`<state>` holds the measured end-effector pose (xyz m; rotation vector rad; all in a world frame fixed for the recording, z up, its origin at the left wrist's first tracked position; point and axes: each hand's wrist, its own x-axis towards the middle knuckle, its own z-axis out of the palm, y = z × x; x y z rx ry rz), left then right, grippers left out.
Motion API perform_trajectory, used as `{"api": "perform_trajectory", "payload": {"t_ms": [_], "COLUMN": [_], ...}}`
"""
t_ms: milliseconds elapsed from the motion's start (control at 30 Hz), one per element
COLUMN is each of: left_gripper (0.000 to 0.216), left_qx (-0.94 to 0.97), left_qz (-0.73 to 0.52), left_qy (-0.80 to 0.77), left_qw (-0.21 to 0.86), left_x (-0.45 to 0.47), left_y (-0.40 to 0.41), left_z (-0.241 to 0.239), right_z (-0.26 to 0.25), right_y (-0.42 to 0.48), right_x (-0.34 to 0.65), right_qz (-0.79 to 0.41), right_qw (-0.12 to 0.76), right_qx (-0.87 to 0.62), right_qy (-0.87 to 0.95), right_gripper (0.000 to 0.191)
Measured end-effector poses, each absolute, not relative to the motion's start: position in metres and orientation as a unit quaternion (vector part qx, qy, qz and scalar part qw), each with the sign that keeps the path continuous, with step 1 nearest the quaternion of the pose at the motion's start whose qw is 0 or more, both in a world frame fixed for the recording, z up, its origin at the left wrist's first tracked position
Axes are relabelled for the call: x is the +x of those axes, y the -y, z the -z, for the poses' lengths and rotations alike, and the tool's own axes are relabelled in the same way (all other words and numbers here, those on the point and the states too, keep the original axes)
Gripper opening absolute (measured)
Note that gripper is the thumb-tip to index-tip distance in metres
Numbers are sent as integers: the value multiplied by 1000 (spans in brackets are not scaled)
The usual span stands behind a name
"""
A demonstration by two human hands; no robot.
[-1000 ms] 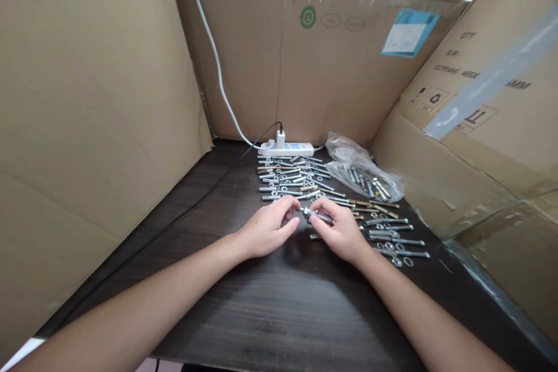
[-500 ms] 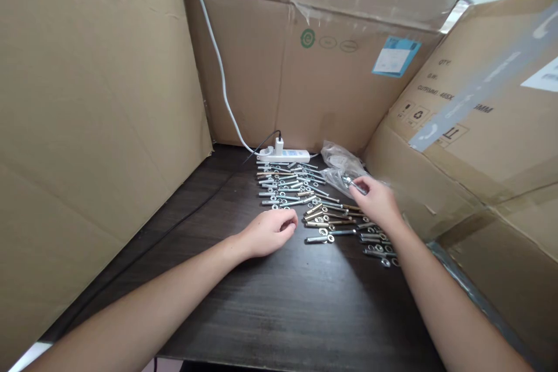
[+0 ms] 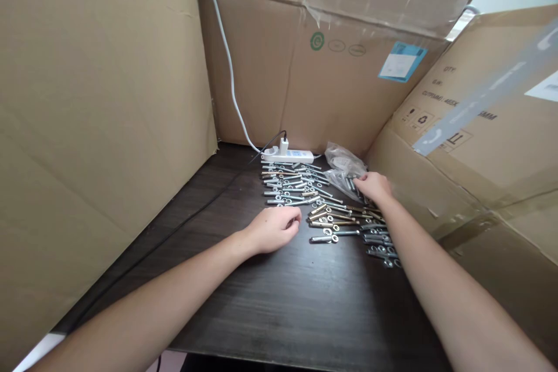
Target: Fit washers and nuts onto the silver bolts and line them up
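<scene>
My right hand (image 3: 375, 187) reaches to the clear plastic bag (image 3: 342, 158) at the back right. Its fingers are pinched on a silver bolt (image 3: 356, 183) at the bag's side, partly hidden by the fingertips. More metal pieces show through the plastic. My left hand (image 3: 275, 229) rests on the table with curled fingers, in front of the bolts; whatever lies inside its grip is hidden. Silver sleeve bolts (image 3: 285, 193) with nuts and washers lie in rows beyond it. Brass-coloured bolts (image 3: 322, 224) and another silver group (image 3: 378, 239) lie to the right.
A white power strip (image 3: 290, 156) with a plugged-in charger sits behind the bolts. Its white cable climbs the back cardboard box (image 3: 261, 70). A black cord (image 3: 187, 220) crosses the dark table (image 3: 279, 302). Cardboard boxes stand left (image 3: 104, 99) and right (image 3: 488, 168).
My right hand has shifted a little, its fingers now closer against the bag. The left hand keeps its curled pose. The whole view has moved slightly.
</scene>
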<state>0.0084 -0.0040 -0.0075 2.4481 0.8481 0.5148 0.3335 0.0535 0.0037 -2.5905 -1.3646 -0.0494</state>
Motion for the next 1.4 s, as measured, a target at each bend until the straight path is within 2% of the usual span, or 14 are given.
{"api": "perform_trajectory", "payload": {"t_ms": [200,300,333,433,600,800,1067,1233,1400], "left_gripper": [10,15,15,17,19,11,8,12,10], "left_qx": [903,893,888,885,892,891,882,866,876], "left_qz": [-203,-221,-223,-211,-190,-153,-172,-217,-247], "left_qy": [-350,-383,-396,-408,-406,-424,-433,-446,-406], "left_qw": [146,86,76,75,59,54,73,57,83], "left_x": [3,-5,-8,-13,-13,-13,-15,-12,-9], "left_y": [-7,-20,-24,-32,-34,-34,-35,-31,-25], "left_z": [6,5,6,9,15,17,18,9,2], "right_z": [-7,-10,-10,-3,17,25,26,15,5], "right_y": [-42,-22,-14,8,15,2,-1,6,22], "right_x": [322,295,283,248,219,209,199,206,213], "right_qz": [27,38,40,40,88,101,101,120,113], "right_qw": [104,137,174,244,242,187,163,207,259], "right_qx": [-874,-846,-811,-699,-588,-576,-546,-547,-539], "right_qy": [474,515,558,671,767,790,815,802,793], "right_gripper": [29,27,25,17,15,18,15,13,14]}}
